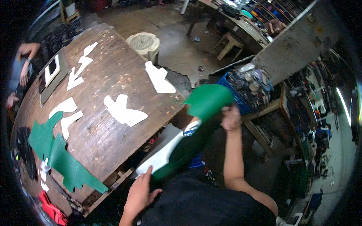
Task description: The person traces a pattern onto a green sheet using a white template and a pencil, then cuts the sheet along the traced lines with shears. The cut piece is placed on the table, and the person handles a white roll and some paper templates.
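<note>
My right hand (230, 119) is closed on the edge of a green sheet (210, 98) that looks like leather or a similar material. It hangs over the near side of the table, its top lit and its lower part dark. Beside it lies a white piece (160, 150), partly covered by the green. My left hand (140, 192) is open, thumb apart, with its fingertips touching the lower end of the white piece next to the green. Part of a blue-and-white item (192, 128) shows between them, too hidden to name.
White cut-out shapes (126, 110) and cut green pieces (71, 162) lie on the wooden table (113, 67). A stool (143, 43) stands beyond. A blue crate (241, 107) full of scraps is at right. Another person's hand (24, 77) is at the far left.
</note>
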Demonstrator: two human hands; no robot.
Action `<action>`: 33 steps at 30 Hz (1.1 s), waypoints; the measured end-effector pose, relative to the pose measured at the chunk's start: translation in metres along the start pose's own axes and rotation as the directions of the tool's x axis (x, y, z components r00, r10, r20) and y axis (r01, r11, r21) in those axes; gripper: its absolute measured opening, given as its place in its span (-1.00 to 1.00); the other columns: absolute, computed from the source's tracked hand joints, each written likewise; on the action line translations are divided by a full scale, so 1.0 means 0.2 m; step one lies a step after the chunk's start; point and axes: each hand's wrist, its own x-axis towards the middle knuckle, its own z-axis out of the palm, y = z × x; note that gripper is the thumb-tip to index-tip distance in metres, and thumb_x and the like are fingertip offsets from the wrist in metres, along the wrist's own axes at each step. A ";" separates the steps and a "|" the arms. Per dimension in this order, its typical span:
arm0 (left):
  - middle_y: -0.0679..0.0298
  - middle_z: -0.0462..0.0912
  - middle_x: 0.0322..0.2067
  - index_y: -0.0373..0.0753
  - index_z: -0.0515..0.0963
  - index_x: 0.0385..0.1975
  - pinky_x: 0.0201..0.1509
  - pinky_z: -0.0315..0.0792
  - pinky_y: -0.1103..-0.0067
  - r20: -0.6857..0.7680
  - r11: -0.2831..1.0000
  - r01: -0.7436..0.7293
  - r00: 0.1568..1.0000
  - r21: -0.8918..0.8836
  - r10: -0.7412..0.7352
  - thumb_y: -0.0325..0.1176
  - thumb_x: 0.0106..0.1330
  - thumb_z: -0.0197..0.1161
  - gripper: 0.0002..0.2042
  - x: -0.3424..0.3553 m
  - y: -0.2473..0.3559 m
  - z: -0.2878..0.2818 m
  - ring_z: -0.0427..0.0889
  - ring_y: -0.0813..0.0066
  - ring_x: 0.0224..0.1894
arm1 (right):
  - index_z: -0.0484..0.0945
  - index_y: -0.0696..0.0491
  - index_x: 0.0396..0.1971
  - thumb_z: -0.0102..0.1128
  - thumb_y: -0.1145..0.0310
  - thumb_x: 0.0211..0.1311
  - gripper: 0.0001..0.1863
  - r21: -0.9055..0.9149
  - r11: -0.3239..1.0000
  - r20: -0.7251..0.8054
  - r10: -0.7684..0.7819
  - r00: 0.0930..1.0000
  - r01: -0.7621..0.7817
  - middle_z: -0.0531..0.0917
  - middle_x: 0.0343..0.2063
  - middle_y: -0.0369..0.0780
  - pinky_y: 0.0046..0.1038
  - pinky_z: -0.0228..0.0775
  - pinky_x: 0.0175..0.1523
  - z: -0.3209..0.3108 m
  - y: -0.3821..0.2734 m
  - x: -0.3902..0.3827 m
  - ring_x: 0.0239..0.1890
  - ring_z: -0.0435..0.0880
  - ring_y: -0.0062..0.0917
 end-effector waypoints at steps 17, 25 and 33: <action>-0.04 0.75 -0.16 -0.16 0.67 0.08 0.02 0.59 0.21 0.445 0.941 -0.294 0.829 -0.167 0.338 0.04 0.46 0.18 -0.56 0.39 0.21 0.06 0.74 -0.01 -0.09 | 0.51 0.01 0.14 -0.02 0.08 0.52 -0.60 0.265 0.838 -0.619 -0.231 0.751 0.476 0.57 0.00 -0.17 -0.17 0.32 0.29 -0.89 -0.63 -0.52 0.10 0.49 -0.33; -0.44 0.39 0.25 -0.44 0.20 0.44 0.41 0.32 0.20 0.062 0.966 0.213 0.977 -0.147 -0.205 0.06 0.48 0.15 -0.25 0.93 -0.31 0.56 0.44 -0.25 0.32 | 0.50 0.03 0.22 -0.07 -0.03 0.55 -0.49 0.288 0.945 -0.759 0.126 0.638 0.156 0.59 0.17 -0.17 -0.14 0.29 0.43 -1.01 0.10 -1.42 0.24 0.52 -0.28; -0.13 0.27 0.42 -0.41 0.17 0.46 0.52 0.13 0.41 0.183 0.659 0.395 0.912 -0.641 -0.368 -0.01 0.36 0.34 -0.18 1.06 -0.33 0.59 0.30 0.19 0.44 | 0.43 -0.08 -0.49 -0.04 0.28 0.47 -0.75 0.472 0.122 -0.528 0.832 -0.170 -0.873 0.39 -0.62 -0.35 -0.31 0.21 -0.51 -0.86 0.46 -1.80 -0.65 0.29 -0.56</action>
